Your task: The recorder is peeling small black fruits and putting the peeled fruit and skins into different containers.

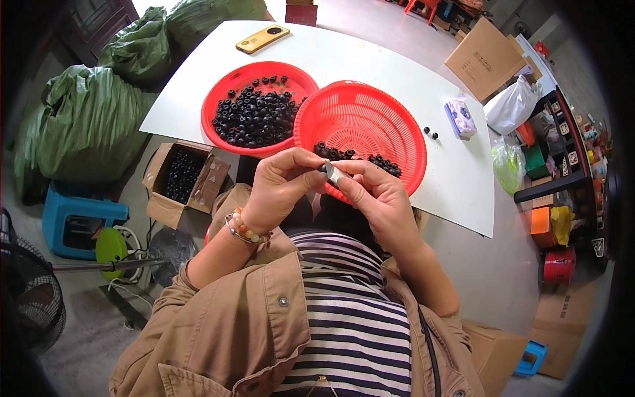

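My left hand (283, 184), with a beaded bracelet at the wrist, pinches a small black round part (323, 168) between thumb and fingertips. Against it, my right hand (378, 198) grips a small silvery-white piece (335, 176) between thumb and forefinger; its exact kind is too small to make out. Both hands meet over the near edge of a red slotted basket (410, 149), which has several black parts (383, 163) lying in its near side. To its left, a red round tray (210, 106) holds a heap of similar black parts (258, 112).
On the white table (370, 63) lie a yellow phone (262, 40), a tissue pack (461, 119) and two loose black parts (430, 133). A cardboard box of black parts (180, 175), a blue stool (78, 218) and a fan (33, 284) stand left. Shelving (572, 159) is at right.
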A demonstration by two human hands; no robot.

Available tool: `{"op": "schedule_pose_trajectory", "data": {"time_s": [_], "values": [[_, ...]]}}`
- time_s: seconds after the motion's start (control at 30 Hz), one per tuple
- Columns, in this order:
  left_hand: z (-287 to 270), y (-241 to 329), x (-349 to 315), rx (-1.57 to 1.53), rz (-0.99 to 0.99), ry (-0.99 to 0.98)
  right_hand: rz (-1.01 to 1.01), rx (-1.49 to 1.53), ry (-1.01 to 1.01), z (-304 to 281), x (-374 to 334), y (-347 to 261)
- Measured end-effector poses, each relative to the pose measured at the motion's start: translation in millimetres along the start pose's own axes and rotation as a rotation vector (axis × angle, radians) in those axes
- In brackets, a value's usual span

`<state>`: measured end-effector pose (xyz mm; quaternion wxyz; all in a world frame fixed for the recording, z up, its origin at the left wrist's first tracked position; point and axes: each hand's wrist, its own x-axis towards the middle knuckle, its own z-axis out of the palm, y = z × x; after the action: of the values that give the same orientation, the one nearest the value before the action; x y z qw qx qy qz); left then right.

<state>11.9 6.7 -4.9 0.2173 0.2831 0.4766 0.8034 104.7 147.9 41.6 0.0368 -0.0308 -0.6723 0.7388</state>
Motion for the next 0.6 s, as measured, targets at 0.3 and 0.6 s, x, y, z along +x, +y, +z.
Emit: {"op": "schedule_pose_trajectory", "data": {"time_s": [0.3, 0.6], "values": [[-2, 0, 1, -0.187, -0.135, 0.011, 0.238, 0.185, 0.038, -5, 5, -10], [-2, -2, 1, -0.181, -0.137, 0.005, 0.137, 0.1, -0.006, -2, 7, -11]]}}
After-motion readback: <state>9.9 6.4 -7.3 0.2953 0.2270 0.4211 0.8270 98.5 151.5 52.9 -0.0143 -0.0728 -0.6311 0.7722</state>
